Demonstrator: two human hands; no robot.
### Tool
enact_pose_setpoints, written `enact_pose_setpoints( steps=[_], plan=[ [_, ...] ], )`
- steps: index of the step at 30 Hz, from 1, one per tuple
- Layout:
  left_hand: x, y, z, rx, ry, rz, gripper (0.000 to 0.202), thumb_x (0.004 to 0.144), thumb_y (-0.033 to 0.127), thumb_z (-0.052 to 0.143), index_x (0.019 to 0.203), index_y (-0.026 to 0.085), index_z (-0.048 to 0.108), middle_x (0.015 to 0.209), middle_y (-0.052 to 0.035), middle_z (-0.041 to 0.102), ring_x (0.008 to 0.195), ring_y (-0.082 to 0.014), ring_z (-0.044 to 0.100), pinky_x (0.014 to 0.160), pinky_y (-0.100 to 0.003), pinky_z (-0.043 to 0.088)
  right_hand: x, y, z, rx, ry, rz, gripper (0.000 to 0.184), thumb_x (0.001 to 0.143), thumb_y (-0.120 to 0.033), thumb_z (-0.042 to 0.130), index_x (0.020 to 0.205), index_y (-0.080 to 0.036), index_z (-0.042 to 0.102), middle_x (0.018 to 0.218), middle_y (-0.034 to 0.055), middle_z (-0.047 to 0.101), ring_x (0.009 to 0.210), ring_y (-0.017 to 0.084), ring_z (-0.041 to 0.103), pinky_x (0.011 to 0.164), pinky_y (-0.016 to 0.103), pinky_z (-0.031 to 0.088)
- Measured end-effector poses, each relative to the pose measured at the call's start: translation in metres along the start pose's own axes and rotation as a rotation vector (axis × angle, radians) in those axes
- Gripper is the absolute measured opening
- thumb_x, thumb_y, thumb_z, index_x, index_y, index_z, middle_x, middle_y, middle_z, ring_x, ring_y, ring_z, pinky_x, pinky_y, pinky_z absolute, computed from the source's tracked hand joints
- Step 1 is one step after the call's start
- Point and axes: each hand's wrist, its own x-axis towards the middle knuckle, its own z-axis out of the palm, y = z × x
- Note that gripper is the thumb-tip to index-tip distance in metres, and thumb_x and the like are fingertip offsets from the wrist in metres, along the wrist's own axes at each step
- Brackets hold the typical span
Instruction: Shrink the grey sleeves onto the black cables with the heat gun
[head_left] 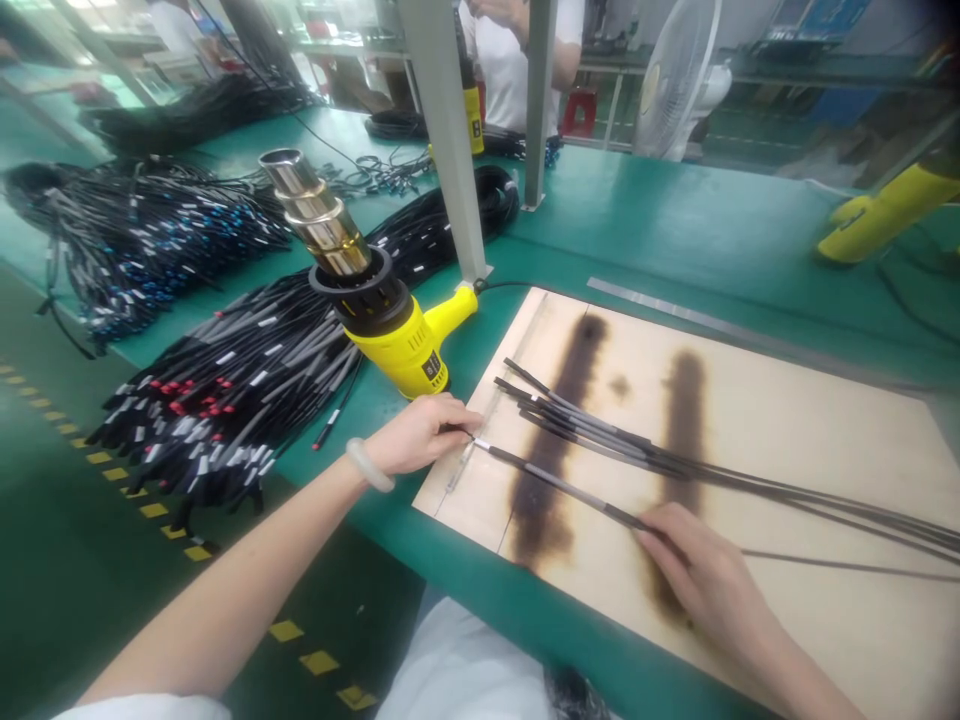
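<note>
The left hand (441, 434) and right hand (694, 560) pinch a cable (555, 480), likely light and bendy, best held near its tip and farther back.

White left sleeve (142, 708); smooth, pale bangle (368, 466) circling the left wrist (390, 455); whitish garment (465, 665) below.

- bright, diffuse light on my green bench (637, 215); pale sheen toward its far side.
- sharp highlights on the metal nozzle (322, 222).
- cable (551, 480) i hold: fairly clear, fine detail soft.
- background hazy; fan (675, 80) blurred.
- edges smeared, stretching my left forearm (247, 590); upper-right corner dark.
</note>
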Motion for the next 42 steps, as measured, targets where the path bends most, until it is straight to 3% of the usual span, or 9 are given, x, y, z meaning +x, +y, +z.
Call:
enact_pose_setpoints(
  steps=[6, 13, 20, 25, 37, 42],
  plan=[
    [0.000, -0.004, 0.002, -0.044, -0.011, -0.115, 0.016, 0.081, 0.022, 0.054, 0.083, 0.014, 0.068, 0.081, -0.0050, 0.065, 0.073, -0.0132, 0.057, 0.067, -0.022, 0.044, 0.000, -0.001, 0.002, -0.015, 0.009, -0.018, 0.009, 0.090, -0.017, 0.044, 0.096, -0.018, 0.050, 0.085, 0.0026, 0.053, 0.076, 0.009, 0.053, 0.067, 0.020, 0.043],
    [-0.003, 0.005, 0.011, 0.106, 0.068, -0.050, 0.022, 0.084, 0.023, 0.048, 0.079, 0.014, 0.067, 0.090, -0.0078, 0.063, 0.079, -0.0151, 0.056, 0.073, -0.027, 0.045, 0.000, 0.000, 0.002, -0.089, 0.046, -0.066, 0.010, 0.088, -0.018, 0.046, 0.096, -0.017, 0.052, 0.088, 0.0056, 0.054, 0.082, 0.014, 0.053, 0.071, 0.026, 0.046],
    [-0.003, 0.021, 0.041, 0.341, 0.234, -0.272, 0.038, 0.081, 0.049, 0.051, 0.076, 0.013, 0.059, 0.088, -0.0095, 0.057, 0.083, -0.0207, 0.052, 0.074, -0.033, 0.045, -0.017, 0.013, -0.007, -0.193, 0.046, -0.083, 0.011, 0.088, -0.019, 0.047, 0.097, -0.017, 0.054, 0.094, 0.0080, 0.052, 0.089, 0.017, 0.051, 0.075, 0.031, 0.047],
    [0.000, 0.026, 0.052, 0.448, 0.244, -0.349, 0.038, 0.084, 0.051, 0.046, 0.076, 0.014, 0.051, 0.088, -0.0091, 0.053, 0.083, -0.0218, 0.049, 0.071, -0.034, 0.044, -0.035, 0.023, -0.014, -0.237, 0.070, -0.083, 0.011, 0.087, -0.019, 0.048, 0.097, -0.017, 0.054, 0.095, 0.0079, 0.051, 0.089, 0.016, 0.051, 0.074, 0.030, 0.046],
    [0.004, 0.026, 0.041, 0.461, 0.193, -0.319, 0.032, 0.083, 0.045, 0.051, 0.083, 0.013, 0.053, 0.088, -0.0097, 0.053, 0.083, -0.0224, 0.049, 0.074, -0.035, 0.044, -0.033, 0.022, -0.024, -0.197, 0.090, -0.055, 0.012, 0.086, -0.020, 0.050, 0.097, -0.017, 0.056, 0.093, 0.0086, 0.053, 0.088, 0.016, 0.054, 0.071, 0.028, 0.049],
    [0.018, 0.028, 0.035, 0.484, 0.304, -0.144, 0.025, 0.085, 0.030, 0.048, 0.104, 0.013, 0.053, 0.104, -0.0111, 0.053, 0.092, -0.0229, 0.048, 0.080, -0.037, 0.042, -0.012, 0.039, -0.034, -0.284, 0.265, 0.043, 0.017, 0.087, -0.025, 0.049, 0.101, -0.018, 0.055, 0.098, 0.0084, 0.056, 0.090, 0.018, 0.055, 0.076, 0.031, 0.048]
  ],
)
